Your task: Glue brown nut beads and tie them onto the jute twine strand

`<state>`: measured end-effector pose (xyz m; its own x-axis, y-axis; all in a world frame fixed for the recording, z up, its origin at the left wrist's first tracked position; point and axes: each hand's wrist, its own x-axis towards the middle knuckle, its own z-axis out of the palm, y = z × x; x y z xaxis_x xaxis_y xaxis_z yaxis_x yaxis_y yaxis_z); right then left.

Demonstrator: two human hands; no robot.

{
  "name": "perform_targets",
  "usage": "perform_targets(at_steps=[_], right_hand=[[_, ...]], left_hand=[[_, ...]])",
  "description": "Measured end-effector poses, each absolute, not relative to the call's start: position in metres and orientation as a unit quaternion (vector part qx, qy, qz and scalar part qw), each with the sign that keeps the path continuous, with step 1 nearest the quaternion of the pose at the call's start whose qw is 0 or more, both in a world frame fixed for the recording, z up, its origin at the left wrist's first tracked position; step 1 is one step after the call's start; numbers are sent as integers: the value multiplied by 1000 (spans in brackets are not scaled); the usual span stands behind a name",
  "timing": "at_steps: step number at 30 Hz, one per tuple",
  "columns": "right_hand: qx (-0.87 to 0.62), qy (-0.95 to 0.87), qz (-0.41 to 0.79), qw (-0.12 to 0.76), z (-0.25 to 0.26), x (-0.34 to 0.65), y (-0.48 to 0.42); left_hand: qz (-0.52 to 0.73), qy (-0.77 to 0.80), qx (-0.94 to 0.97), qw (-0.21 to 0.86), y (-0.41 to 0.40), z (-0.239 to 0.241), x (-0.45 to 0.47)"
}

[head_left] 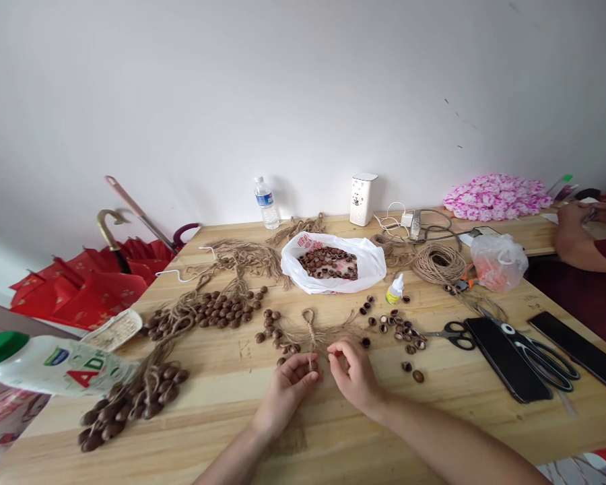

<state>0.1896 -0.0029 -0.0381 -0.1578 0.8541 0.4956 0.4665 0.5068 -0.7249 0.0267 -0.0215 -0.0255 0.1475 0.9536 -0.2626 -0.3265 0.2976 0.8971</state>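
Note:
Both my hands rest on the wooden table [232, 404] near its front edge. My left hand [289, 385] is curled, its fingertips pinched on strands of a jute twine bundle [314, 331] with a loop at its top. My right hand [352, 374] is curled too, fingers pinched at the same twine ends, right beside the left. Brown nut shells [275, 331] are strung on the bundle's left side. Loose shells [398, 331] lie just right of the hands.
A white bag of shells [333, 264], glue bottle [394, 289], twine coil [438, 263], scissors [535, 350] and two phones [505, 360] lie to the right. Finished shell strings [207, 311] and a white bottle [50, 365] sit left. Another person's hand [576, 222] works far right.

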Motion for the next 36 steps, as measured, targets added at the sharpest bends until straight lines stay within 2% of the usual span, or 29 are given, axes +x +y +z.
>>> perform_targets(at_steps=[14,36], right_hand=[[-427,-754,208,453,-31,189,-4],[-431,-753,211,449,-34,189,-4]], left_hand=[[462,458,435,622,-23,-16,28],[472,364,297,746,-15,-27,21]])
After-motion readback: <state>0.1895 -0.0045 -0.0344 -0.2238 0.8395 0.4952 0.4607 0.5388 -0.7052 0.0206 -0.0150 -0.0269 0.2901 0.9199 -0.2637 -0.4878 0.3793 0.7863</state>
